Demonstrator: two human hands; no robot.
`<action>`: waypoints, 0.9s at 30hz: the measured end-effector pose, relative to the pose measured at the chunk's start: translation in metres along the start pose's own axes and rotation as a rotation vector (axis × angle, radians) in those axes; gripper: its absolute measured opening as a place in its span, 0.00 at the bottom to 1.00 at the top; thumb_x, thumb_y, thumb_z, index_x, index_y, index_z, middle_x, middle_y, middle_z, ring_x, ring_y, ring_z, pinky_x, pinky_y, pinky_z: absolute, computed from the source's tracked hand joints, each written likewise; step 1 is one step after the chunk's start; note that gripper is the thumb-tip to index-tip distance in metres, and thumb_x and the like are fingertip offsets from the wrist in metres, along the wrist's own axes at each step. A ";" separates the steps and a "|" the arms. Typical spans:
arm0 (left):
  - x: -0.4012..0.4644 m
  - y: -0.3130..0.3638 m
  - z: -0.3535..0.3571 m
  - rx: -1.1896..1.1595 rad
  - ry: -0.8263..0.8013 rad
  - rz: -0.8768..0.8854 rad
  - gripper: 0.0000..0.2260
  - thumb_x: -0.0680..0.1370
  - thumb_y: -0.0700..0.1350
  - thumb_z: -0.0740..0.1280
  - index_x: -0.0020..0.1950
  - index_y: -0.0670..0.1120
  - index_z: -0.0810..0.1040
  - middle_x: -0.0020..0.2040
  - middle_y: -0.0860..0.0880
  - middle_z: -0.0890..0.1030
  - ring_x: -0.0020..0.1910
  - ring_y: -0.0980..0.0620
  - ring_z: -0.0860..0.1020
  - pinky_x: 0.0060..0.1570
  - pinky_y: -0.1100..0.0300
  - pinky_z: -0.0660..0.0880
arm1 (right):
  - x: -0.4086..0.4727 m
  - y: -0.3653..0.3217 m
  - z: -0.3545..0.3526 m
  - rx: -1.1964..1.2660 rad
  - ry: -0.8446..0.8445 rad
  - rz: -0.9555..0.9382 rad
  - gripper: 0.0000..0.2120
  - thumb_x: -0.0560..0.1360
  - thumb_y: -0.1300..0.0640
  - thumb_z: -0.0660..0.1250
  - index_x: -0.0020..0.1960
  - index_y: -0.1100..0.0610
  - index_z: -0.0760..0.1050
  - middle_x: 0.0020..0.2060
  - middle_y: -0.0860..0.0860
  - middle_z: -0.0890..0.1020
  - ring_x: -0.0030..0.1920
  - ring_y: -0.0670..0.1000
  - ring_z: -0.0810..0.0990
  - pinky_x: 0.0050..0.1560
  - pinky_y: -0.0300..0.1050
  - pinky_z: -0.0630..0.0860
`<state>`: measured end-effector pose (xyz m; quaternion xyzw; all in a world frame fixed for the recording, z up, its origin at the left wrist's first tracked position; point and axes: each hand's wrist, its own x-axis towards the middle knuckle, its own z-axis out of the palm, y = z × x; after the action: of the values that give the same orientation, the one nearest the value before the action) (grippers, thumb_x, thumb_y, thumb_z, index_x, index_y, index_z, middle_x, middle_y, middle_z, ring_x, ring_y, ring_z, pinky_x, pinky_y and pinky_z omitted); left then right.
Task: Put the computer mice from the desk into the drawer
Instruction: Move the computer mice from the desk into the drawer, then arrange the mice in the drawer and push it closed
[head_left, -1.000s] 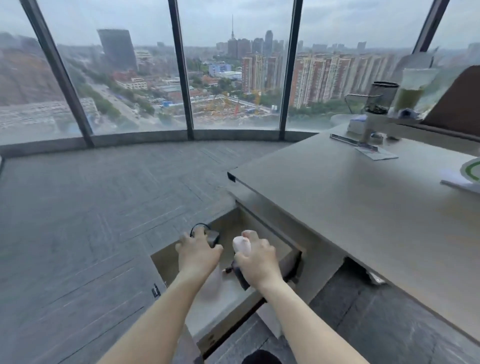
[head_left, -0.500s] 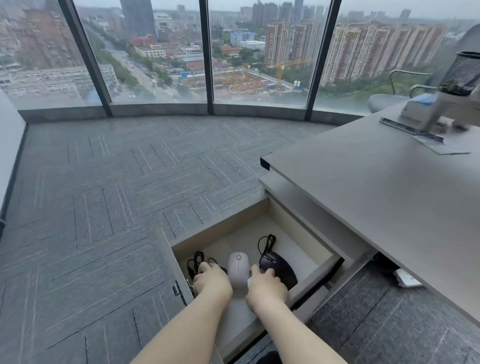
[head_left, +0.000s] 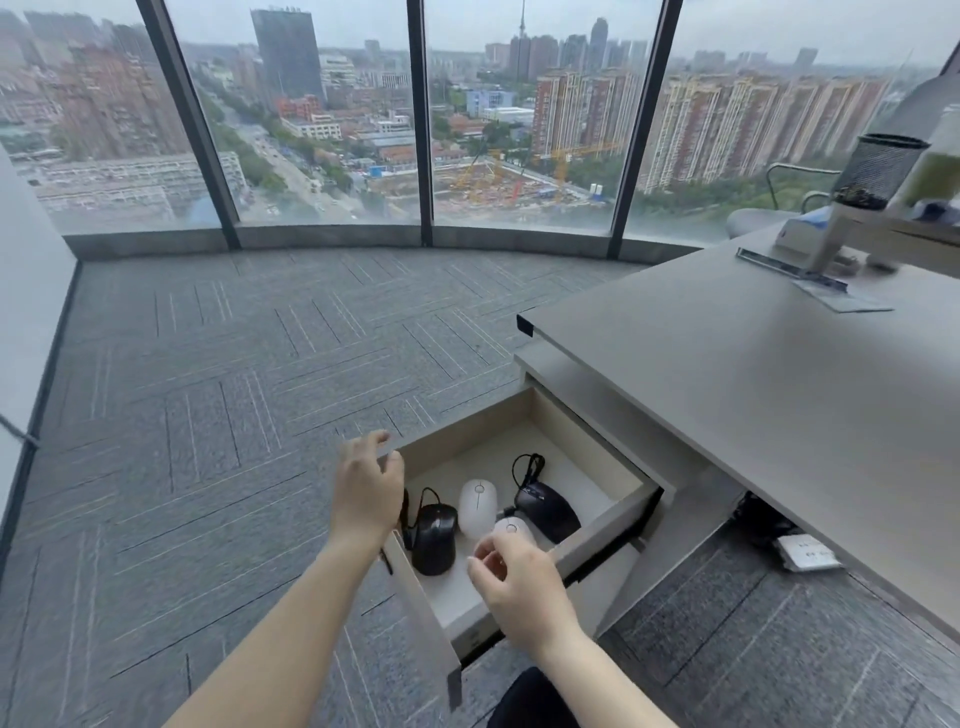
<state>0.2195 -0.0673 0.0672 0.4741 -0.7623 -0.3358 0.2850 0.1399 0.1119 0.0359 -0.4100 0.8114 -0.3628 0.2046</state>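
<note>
The drawer (head_left: 608, 530) under the desk (head_left: 753, 395) stands pulled out. Inside lie several mice: a black corded mouse (head_left: 435, 538) at the left, a white mouse (head_left: 478, 506) in the middle, a second white mouse (head_left: 514, 529) partly hidden behind my right hand, and a black corded mouse (head_left: 548, 509) at the right. My left hand (head_left: 366, 491) hovers over the drawer's left front corner, fingers apart and empty. My right hand (head_left: 519, 587) is above the drawer's near side, fingers loosely curled, holding nothing.
A mesh pen holder (head_left: 875, 171), a monitor stand (head_left: 831, 244) and a flat metal plate (head_left: 815, 283) sit at the desk's far right. Grey carpet (head_left: 208, 415) spreads to the left, up to the curved window wall. A white socket box (head_left: 808, 553) lies under the desk.
Both hands have let go of the mice and lifted out of the drawer; the left one moved to the drawer's left edge. The camera view tilted up a little.
</note>
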 end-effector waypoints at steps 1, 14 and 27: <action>-0.011 -0.009 -0.007 -0.054 0.034 -0.068 0.17 0.81 0.44 0.57 0.69 0.44 0.71 0.68 0.43 0.71 0.65 0.46 0.71 0.60 0.52 0.69 | -0.012 0.001 0.005 0.037 -0.017 0.004 0.10 0.77 0.45 0.65 0.50 0.51 0.76 0.46 0.47 0.80 0.46 0.44 0.79 0.47 0.37 0.76; -0.096 -0.050 0.005 -0.634 -0.261 -0.466 0.23 0.80 0.48 0.54 0.75 0.49 0.66 0.71 0.48 0.73 0.69 0.46 0.71 0.69 0.44 0.67 | -0.074 0.005 0.054 -0.088 0.103 -0.078 0.29 0.72 0.43 0.72 0.68 0.51 0.68 0.62 0.46 0.70 0.63 0.47 0.69 0.61 0.40 0.73; -0.072 0.001 0.069 -0.787 -0.423 -0.485 0.16 0.83 0.51 0.51 0.67 0.50 0.71 0.52 0.55 0.79 0.55 0.53 0.78 0.65 0.49 0.72 | -0.047 0.050 0.004 0.219 0.305 0.305 0.51 0.70 0.45 0.75 0.80 0.52 0.45 0.75 0.54 0.62 0.75 0.53 0.61 0.70 0.48 0.65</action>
<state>0.1949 0.0156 0.0174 0.4157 -0.4872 -0.7428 0.1952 0.1443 0.1683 -0.0028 -0.1984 0.8412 -0.4714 0.1753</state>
